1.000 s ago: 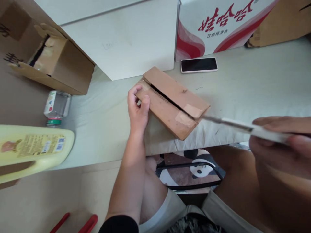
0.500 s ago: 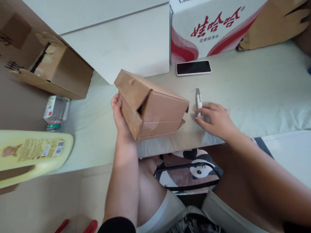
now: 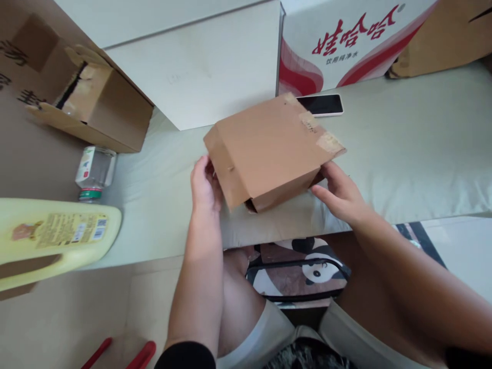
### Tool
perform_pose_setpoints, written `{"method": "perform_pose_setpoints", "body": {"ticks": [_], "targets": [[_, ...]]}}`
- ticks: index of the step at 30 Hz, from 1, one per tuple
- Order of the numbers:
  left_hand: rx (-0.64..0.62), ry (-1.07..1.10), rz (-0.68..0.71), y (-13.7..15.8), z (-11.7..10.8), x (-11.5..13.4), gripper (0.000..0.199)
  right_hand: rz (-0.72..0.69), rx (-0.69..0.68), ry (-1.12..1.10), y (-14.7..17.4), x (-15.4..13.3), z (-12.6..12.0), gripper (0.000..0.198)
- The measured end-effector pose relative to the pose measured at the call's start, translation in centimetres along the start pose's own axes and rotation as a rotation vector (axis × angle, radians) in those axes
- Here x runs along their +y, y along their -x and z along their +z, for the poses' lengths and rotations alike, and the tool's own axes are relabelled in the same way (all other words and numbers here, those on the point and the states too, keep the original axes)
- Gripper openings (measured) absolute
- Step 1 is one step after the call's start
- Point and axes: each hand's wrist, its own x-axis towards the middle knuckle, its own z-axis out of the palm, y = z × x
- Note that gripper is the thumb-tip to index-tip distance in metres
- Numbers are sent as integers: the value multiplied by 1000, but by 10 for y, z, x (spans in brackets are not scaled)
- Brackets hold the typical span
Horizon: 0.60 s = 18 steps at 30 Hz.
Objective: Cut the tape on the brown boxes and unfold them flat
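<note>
A brown cardboard box (image 3: 265,148) is in front of me, tilted, with one broad side turned up. Torn tape strips show along its right flap, and another flap hangs out on the left. My left hand (image 3: 207,184) grips the left end, its fingers partly hidden behind that flap. At the right end my right hand (image 3: 338,189) holds the box, fingers tucked under the taped flap and thumb below. The white craft knife does not show now. Behind the box lies a phone (image 3: 325,104), partly covered by it.
A white carton (image 3: 203,72) and a red-and-white water carton (image 3: 346,46) stand behind. On the left are an open cardboard box (image 3: 119,107), a clear bottle (image 3: 96,166) and a yellow jug (image 3: 77,230). Red handles (image 3: 142,355) show low down at left.
The box has turned over, showing its broad side, and has shifted right. My right hand has left the craft knife and taken the box's right end. The view has shifted slightly.
</note>
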Motion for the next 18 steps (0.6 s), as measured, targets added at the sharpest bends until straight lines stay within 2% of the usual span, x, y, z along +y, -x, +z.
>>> {"method": "perform_pose_setpoints", "body": {"ticks": [4,7,11,13,16,18], "targets": [[-61,67,67,12,0,16,29,-8,-8,-80,-8,11,13,54],[-109,46,25,22,-2,19,36,-16,-44,-73,-10,14,22,54],[-139,49,-38,25,-6,14,50,-26,-87,-53,-10,11,28,45],[-166,51,-44,22,-7,12,56,22,-13,-77,-9,6,29,46],[-160,-19,-99,18,-10,10,59,114,248,-48,-10,-2,28,50],[-138,-96,-143,15,-13,9,60,150,348,-31,-11,-5,27,40]]}}
